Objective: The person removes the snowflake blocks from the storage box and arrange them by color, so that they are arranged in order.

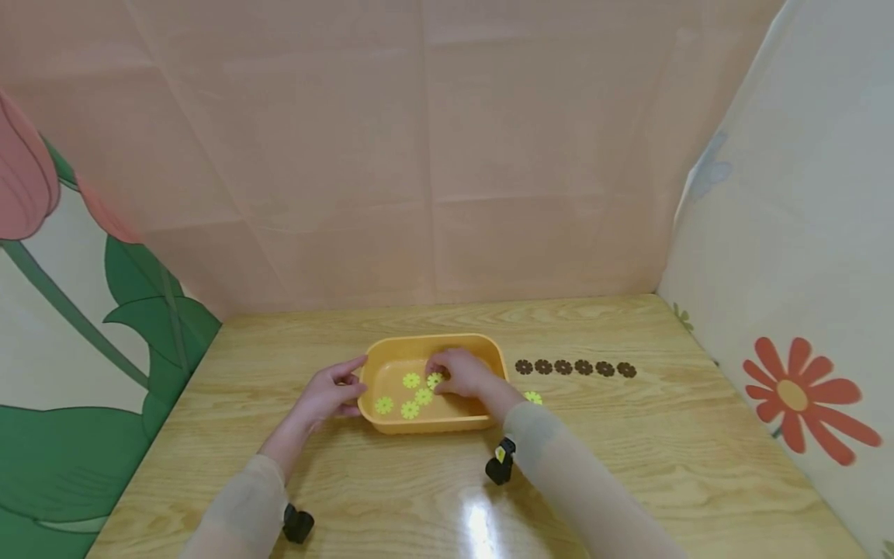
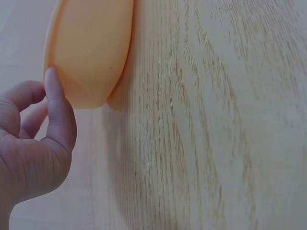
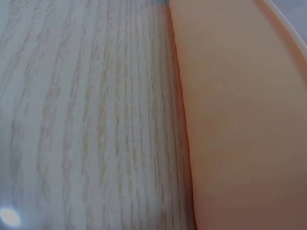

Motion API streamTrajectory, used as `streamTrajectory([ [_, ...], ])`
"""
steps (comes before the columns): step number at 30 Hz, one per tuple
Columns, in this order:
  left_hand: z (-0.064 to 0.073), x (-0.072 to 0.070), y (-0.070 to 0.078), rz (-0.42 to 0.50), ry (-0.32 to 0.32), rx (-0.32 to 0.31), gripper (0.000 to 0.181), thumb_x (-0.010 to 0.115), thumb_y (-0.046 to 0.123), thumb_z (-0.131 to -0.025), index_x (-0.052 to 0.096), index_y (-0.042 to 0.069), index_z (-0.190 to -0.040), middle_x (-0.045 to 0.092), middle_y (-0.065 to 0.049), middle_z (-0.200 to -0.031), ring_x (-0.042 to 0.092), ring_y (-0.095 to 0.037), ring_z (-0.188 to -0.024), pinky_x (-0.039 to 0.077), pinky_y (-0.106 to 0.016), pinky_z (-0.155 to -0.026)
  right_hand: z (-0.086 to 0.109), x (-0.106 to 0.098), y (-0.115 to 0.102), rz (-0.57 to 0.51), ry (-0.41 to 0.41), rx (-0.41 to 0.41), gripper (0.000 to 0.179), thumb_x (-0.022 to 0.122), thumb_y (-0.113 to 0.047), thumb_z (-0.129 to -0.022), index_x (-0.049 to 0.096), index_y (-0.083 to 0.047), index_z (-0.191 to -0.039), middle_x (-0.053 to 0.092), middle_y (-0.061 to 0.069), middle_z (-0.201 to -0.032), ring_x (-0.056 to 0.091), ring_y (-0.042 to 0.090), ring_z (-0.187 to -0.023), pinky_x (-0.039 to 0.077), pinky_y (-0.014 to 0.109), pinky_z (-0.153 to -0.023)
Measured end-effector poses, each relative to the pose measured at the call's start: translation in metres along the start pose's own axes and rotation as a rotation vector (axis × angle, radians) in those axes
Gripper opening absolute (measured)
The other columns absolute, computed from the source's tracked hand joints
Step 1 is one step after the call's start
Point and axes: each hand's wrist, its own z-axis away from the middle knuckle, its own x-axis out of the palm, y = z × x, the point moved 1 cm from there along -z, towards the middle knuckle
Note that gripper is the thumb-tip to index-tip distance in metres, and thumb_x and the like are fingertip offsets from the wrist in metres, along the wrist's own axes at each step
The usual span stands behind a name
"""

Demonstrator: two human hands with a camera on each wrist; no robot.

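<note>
An orange plastic tub (image 1: 436, 425) stands on the wooden table, with several yellow-green flower-shaped pieces (image 1: 410, 409) lying on its bottom. At the tub's left end my left hand (image 1: 334, 394) holds the rim; the left wrist view shows its thumb (image 2: 55, 91) against the outer wall. My right hand (image 1: 464, 374) reaches over the near right side into the tub. Its thumb and fingers are curled around a yellow-green flower piece (image 1: 434, 380). In the right wrist view only the tub's outer wall (image 3: 240, 120) and the table appear, and the hand is out of sight.
A row of several brown flower-shaped pieces (image 1: 573, 367) lies right of the tub. Below the row's left end is another yellow-green flower piece (image 1: 534, 397), partly behind my right forearm. A pink backdrop (image 1: 419, 194) rises behind the table (image 1: 391, 497), with printed panels at both sides.
</note>
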Motion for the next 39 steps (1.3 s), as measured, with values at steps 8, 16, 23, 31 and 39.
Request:
streamTrajectory([
  [8,0.002,0.0,0.001,-0.003,-0.002,-0.004,0.06,0.065,-0.003,-0.092,0.045,0.006,-0.148,0.048,-0.01,-0.096,0.055,-0.016,-0.077,0.063,-0.032,-0.062,0.005,-0.003,-0.005,-0.062,-0.038,0.098,0.022,0.079,-0.02,-0.086,0.066,-0.026,-0.103,0.056,-0.003,-0.084,0.051,0.015,-0.076,0.045,0.03,-0.068],
  [16,0.001,0.001,0.002,0.001,0.0,-0.011,0.061,0.065,-0.003,-0.092,0.045,0.007,-0.148,0.048,-0.01,-0.096,0.055,-0.016,-0.075,0.063,-0.032,-0.061,0.003,-0.004,0.0,-0.115,0.018,0.1,0.023,0.079,-0.022,-0.086,0.068,-0.021,-0.106,0.053,-0.003,-0.08,0.049,0.014,-0.073,0.044,0.029,-0.066],
  [23,0.002,0.001,0.002,-0.008,0.005,-0.031,0.061,0.066,-0.002,-0.093,0.045,0.008,-0.149,0.048,-0.011,-0.098,0.055,-0.018,-0.076,0.063,-0.034,-0.062,0.01,-0.022,0.0,-0.216,0.126,0.05,0.026,0.078,-0.017,-0.087,0.069,-0.013,-0.112,0.053,-0.002,-0.081,0.048,0.014,-0.074,0.045,0.027,-0.065],
  [31,0.003,0.002,0.002,0.001,0.012,-0.021,0.06,0.065,-0.004,-0.093,0.046,0.008,-0.148,0.048,-0.011,-0.098,0.054,-0.017,-0.077,0.063,-0.033,-0.062,0.053,-0.053,0.01,-0.306,0.248,0.018,0.032,0.078,-0.016,-0.086,0.07,-0.007,-0.116,0.054,-0.002,-0.083,0.049,0.015,-0.072,0.045,0.026,-0.06],
  [39,0.003,0.002,0.0,0.006,0.007,-0.003,0.059,0.063,-0.005,-0.092,0.046,0.005,-0.148,0.048,-0.011,-0.097,0.055,-0.017,-0.077,0.063,-0.032,-0.062,0.113,-0.061,0.054,-0.339,0.389,0.105,0.032,0.08,-0.016,-0.085,0.071,-0.009,-0.114,0.056,-0.001,-0.082,0.05,0.014,-0.07,0.046,0.024,-0.057],
])
